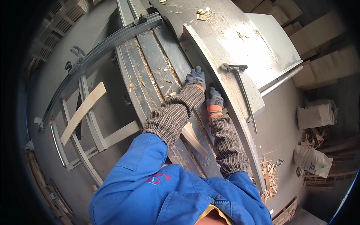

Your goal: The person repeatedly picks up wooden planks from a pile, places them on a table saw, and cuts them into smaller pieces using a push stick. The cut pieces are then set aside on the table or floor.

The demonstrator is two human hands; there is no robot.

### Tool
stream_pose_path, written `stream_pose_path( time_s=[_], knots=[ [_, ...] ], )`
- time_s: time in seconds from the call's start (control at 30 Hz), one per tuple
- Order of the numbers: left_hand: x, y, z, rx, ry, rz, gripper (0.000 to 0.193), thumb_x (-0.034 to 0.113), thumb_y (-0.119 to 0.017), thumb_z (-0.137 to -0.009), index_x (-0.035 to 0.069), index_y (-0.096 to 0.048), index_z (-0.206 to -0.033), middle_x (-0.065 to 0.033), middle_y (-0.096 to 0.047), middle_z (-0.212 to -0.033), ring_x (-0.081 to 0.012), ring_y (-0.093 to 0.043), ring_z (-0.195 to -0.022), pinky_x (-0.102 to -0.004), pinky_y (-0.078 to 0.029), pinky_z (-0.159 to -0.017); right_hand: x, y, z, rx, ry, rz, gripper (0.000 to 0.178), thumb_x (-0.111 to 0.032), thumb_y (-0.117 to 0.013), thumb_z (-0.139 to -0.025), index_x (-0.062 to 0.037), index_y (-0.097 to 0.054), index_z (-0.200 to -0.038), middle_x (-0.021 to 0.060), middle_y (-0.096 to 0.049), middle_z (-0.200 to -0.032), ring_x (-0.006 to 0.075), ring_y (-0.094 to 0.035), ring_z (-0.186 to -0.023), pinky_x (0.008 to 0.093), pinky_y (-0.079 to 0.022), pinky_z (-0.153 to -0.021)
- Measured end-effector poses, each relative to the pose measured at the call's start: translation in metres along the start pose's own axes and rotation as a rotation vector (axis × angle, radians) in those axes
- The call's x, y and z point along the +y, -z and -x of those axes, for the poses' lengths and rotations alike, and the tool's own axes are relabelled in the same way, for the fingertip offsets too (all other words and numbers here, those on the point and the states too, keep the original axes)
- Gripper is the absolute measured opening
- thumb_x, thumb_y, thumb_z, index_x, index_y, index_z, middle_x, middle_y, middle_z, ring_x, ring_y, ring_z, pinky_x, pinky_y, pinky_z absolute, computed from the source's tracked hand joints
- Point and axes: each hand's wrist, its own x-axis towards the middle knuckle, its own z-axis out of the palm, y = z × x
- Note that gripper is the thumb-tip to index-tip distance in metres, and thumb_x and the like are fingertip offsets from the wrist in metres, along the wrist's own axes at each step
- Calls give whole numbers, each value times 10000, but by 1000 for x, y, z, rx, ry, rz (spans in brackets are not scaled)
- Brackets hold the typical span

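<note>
Both my hands wear grey work gloves with orange cuffs, below checked oversleeves. My left hand point(195, 77) rests low over the metal saw table point(153, 50), its fingers bent and close together. Just right of it and slightly nearer me, my right hand point(215, 98) sits beside the long upright fence point(217, 71). Its fingers are curled downward. Whatever lies beneath either hand is hidden. A pale wooden strip point(194, 139) lies on the table between my forearms, partly covered by my left sleeve.
Sawdust fills the table's grooves. A clamp handle point(236, 67) tops the fence, with wood scraps point(204, 14) beyond. At left, a thin board point(85, 112) lies across the metal frame point(93, 127). Offcuts point(269, 176) and white sacks point(317, 114) are on the right floor.
</note>
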Motion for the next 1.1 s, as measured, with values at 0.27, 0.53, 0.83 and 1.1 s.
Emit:
stream_pose_path(
  time_s=[0.27, 0.53, 0.83, 1.1],
  knots=[
    [-9, 51, -20, -342, -19, -56, 512, 196, -565, -884, 93, -390, -1354, -96, -237, -1485, -294, -519, -1174, -446, -485, -916, -36, 3, -46, -84, 12, 13, 307, -284, -585, -824, -68, -567, -1041, 232, -625, -989, 400, -607, -921, 468, -507, -765],
    [-68, 25, -31, -103, -307, -95, 379, 167, -479, -910, 67, -491, -1275, -122, -440, -1369, -257, -488, -1211, -368, -447, -973, -53, 45, 45, -205, 119, -23, 386, -306, -588, -849, -133, -560, -1193, 193, -617, -1043, 376, -585, -965, 438, -472, -818],
    [-83, -11, -58, -22, -315, -190, 454, 168, -504, -908, 137, -398, -1349, -45, -301, -1471, -224, -385, -1295, -354, -390, -1036, -94, 40, 205, -245, 109, 123, 706, -448, -679, -735, -37, -460, -1265, 193, -539, -1157, 360, -534, -1043, 441, -435, -885],
    [-1, 36, 39, -394, -249, -176, 627, 215, -730, -762, 111, -433, -1304, -53, -356, -1424, -225, -423, -1268, -432, -442, -984, -69, 58, 199, -251, 71, -24, 385, -307, -685, -742, -96, -603, -1053, 176, -568, -1012, 357, -553, -940, 415, -457, -802]
  ],
)
